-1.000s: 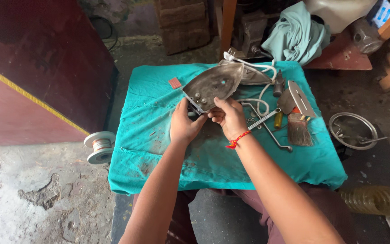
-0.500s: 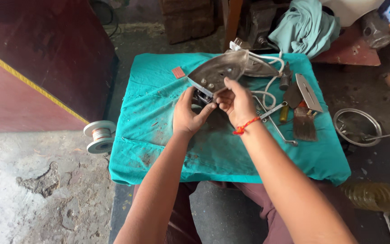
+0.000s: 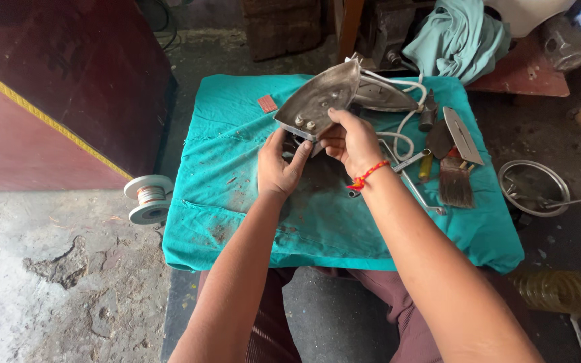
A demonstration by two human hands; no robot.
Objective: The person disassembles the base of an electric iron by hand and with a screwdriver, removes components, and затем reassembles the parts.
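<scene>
- Grey metal iron soleplate (image 3: 321,101), stripped of its cover, is held tilted above the teal-clothed surface (image 3: 237,168).
- Right hand (image 3: 350,138) grips its rear edge; left hand (image 3: 278,165) pinches beneath.
- Reassembly not begun: white cord (image 3: 405,111), brush (image 3: 455,185) lie right.

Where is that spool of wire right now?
In the head view, the spool of wire sits on the concrete floor, just off the left edge of the teal cloth, below the dark red panel.

Both hands (image 3: 314,151) raised together, fingers curled, forearms converging.
</scene>
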